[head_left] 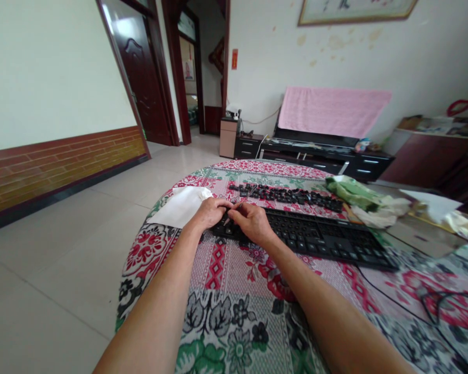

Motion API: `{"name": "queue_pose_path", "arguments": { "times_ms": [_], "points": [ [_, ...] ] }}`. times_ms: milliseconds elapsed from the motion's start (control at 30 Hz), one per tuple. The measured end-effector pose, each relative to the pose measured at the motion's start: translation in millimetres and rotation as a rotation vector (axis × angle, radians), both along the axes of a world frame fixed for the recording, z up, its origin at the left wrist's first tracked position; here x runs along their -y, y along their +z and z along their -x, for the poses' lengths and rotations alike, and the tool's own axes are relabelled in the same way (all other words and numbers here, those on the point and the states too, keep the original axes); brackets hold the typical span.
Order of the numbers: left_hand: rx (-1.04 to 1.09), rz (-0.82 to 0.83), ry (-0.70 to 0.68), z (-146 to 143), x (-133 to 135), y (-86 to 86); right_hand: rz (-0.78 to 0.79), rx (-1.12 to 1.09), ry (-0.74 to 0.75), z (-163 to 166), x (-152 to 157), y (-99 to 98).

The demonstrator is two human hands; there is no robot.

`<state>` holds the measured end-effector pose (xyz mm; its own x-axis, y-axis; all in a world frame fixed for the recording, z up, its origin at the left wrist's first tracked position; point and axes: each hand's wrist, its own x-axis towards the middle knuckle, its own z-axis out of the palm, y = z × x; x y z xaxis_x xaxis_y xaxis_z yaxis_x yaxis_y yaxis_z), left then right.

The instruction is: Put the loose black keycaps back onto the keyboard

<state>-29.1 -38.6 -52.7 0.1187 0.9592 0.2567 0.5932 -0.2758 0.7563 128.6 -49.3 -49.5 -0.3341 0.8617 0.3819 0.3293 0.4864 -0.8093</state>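
Keyboard [312, 235] may skid if your right hand [252, 220], pinching a slim object [227, 221], presses hard; your left hand [210, 212] half-curls alongside, hold unclear.

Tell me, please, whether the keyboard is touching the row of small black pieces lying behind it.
Apart: the head view shows a strip of tablecloth between the far edge of the keyboard and the black pieces.

Floral red-green fabric tablecloth [234, 298], kinda busy: long black plastic keyboard [335, 242], loose small black keycaps [284, 194], flat white sheet [178, 209], crumpled green bundle [351, 190].
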Motion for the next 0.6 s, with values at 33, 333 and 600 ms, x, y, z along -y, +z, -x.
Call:
{"name": "queue_pose_path", "arguments": {
  "times_ms": [33, 333, 600],
  "points": [
    [-0.004, 0.004, 0.005, 0, 0, -0.2, 0.045, -0.034, 0.012, 0, -1, -0.4],
    [-0.011, -0.038, 0.057, 1, 5, 8.8, 0.338, -0.309, 0.074, -12, -10, 1.6],
    [-0.002, 0.110, -0.073, 3, 14, 19.6, 0.205, -0.285, 0.007, -20, -18, -2.6]
  ]
}}
